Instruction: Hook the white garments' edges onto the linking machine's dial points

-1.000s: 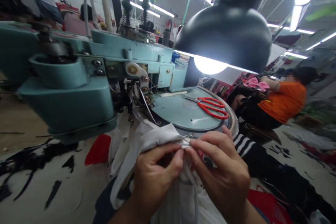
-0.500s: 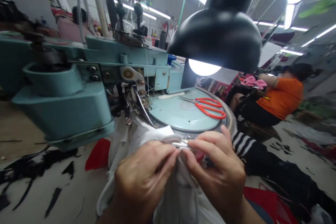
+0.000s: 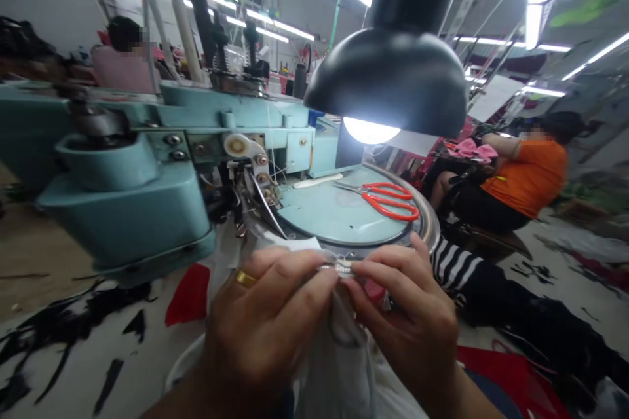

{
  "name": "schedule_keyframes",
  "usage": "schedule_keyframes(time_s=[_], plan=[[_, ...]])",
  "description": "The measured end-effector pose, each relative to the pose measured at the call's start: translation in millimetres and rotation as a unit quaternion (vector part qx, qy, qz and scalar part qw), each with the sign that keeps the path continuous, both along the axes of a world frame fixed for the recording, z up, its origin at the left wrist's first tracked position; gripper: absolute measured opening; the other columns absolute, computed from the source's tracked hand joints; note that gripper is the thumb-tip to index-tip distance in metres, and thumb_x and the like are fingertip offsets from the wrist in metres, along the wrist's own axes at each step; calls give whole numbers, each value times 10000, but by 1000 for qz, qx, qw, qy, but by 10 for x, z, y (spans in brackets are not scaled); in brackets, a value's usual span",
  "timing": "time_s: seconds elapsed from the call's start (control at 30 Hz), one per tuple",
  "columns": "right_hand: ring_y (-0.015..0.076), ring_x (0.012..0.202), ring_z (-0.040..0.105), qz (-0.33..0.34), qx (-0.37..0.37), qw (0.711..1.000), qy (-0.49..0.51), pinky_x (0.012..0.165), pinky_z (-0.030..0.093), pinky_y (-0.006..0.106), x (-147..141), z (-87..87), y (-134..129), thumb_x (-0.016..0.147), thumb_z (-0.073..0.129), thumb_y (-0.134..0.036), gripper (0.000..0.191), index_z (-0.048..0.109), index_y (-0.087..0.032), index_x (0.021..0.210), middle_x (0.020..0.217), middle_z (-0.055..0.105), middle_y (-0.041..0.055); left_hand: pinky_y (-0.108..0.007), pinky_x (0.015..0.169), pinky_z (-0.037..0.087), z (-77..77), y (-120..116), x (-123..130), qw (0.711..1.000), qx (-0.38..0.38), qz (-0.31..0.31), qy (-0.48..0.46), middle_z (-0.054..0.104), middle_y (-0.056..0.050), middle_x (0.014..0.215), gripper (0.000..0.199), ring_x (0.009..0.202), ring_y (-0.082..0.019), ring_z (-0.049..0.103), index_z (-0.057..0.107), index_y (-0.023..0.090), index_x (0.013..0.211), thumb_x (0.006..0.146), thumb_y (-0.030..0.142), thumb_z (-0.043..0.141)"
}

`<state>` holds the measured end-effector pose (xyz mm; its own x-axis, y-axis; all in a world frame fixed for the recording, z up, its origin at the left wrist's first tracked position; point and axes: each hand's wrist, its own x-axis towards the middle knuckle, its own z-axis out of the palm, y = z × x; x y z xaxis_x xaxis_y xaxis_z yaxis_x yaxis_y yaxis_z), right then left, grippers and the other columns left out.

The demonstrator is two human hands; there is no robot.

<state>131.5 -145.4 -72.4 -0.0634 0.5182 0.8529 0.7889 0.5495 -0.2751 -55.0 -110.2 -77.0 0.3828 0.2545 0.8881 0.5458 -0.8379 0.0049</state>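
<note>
My left hand (image 3: 272,314) pinches the edge of a white garment (image 3: 339,366) close to the rim of the round machine plate, a gold ring on one finger. Facing it, my right hand (image 3: 403,314) grips the same edge between thumb and fingers. A short ribbed, silvery strip, perhaps a spring or zipper teeth (image 3: 339,268), shows between my fingertips. The fabric hangs down below both hands. Red-handled scissors (image 3: 390,200) lie on the pale blue plate (image 3: 334,209), beside a thin white stick (image 3: 318,181).
A pale blue sewing machine (image 3: 132,209) fills the left. Over the plate hangs a lit black lamp (image 3: 388,85). Black striped cloth (image 3: 491,294) lies at right, red cloth (image 3: 189,294) at lower left. A person in orange (image 3: 533,177) sits at right, another in pink (image 3: 122,65) behind.
My left hand has shifted its grip, turning so its back and ring show and the fingers reach over the fabric edge. My right hand stays almost in place. The view has moved slightly.
</note>
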Motion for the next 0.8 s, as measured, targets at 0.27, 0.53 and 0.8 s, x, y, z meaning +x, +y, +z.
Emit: schedule_keyframes(time_s=[0.27,0.53,0.8], plan=[[185,819,662,0,9,1000,10,1119,277,625,-3,7,-17,836,718,-116,126,703,-199,930,852,678,28,-388,886,588,214,210,-81,988,11,-105,114,722,-115,1060,188,1013,-239,656,689,84,1072,890,89,646],[194,857,657,3,17,1000,2,1108,304,617,41,-13,-20,846,706,-96,136,713,-185,949,867,678,45,-404,851,618,163,171,-41,988,79,-58,117,739,-139,1039,206,986,-275,693,698,57,1050,846,78,688],[211,923,663,-31,60,998,20,1101,344,589,34,-128,-155,841,687,-51,211,704,-168,1016,941,689,73,-421,784,638,180,143,-1,981,124,-32,145,746,-167,1029,187,952,-305,715,694,27,1040,867,74,643]])
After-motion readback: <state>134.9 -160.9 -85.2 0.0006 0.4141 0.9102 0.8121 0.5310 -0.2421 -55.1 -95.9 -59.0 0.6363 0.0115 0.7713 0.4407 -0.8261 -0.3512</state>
